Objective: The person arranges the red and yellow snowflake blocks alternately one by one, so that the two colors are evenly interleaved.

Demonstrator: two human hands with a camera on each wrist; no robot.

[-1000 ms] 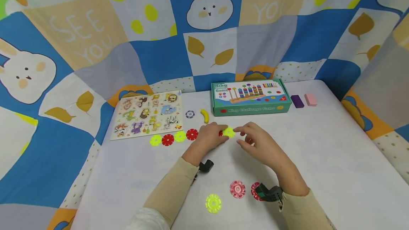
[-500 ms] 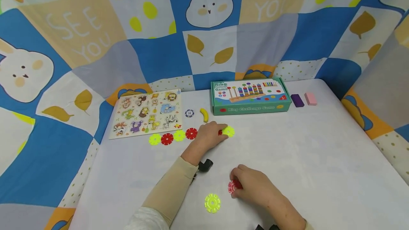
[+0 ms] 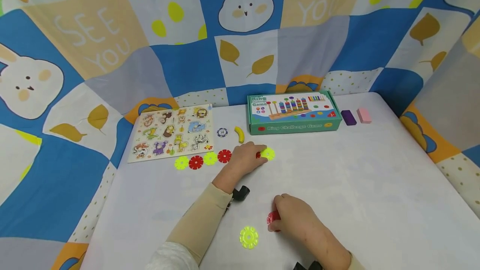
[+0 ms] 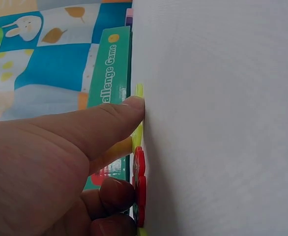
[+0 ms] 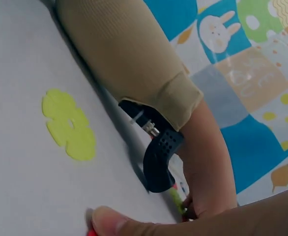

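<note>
My left hand [image 3: 245, 157] is at the right end of a row of yellow and red plastic interlocking discs. Its thumb and forefinger hold the end yellow disc [image 3: 269, 153] at its edges, while curled fingers touch a red disc [image 4: 141, 187] beside it in the left wrist view. Nearer the front, my right hand [image 3: 300, 222] pinches a red disc [image 3: 271, 218] between thumb and fingers, low over the table; only part of that disc shows. To its left a loose yellow disc [image 3: 249, 237] lies flat. The row's left part starts with another yellow disc [image 3: 181, 162].
Behind the row stand an animal puzzle board [image 3: 170, 134], a poker chip [image 3: 222, 132], a toy banana [image 3: 239, 134] and a green game box [image 3: 294, 127]. Purple [image 3: 348, 117] and pink blocks [image 3: 364, 115] lie at the back right. A patterned cloth [image 3: 191, 70] hangs behind the white table.
My right hand has moved from beside the end of the row down toward the front and taken hold of a red disc there. The left hand has stayed at the yellow disc.
</note>
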